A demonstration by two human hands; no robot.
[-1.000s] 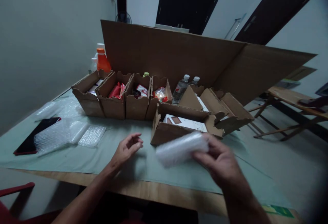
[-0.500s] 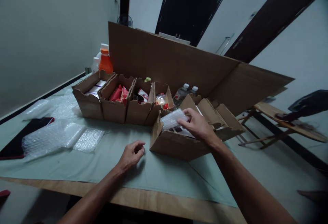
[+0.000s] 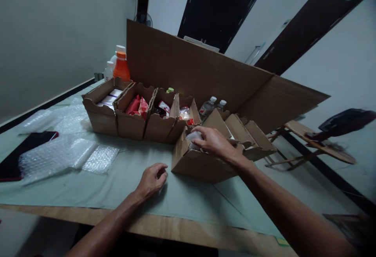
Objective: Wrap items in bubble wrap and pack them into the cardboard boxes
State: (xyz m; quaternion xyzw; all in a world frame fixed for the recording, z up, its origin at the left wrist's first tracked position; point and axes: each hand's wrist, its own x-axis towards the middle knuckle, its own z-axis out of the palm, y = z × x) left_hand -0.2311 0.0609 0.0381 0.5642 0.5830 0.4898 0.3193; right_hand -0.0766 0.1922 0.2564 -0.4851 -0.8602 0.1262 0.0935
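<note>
The right hand (image 3: 215,141) grips bubble wrap (image 3: 194,136), partly hidden inside the box (image 3: 202,166); the left hand (image 3: 151,180) has fingers loosely open.

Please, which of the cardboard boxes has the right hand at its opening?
The front box, standing forward of all the others. Only this one has a hand at its opening: the right hand, holding bubble wrap.
</note>
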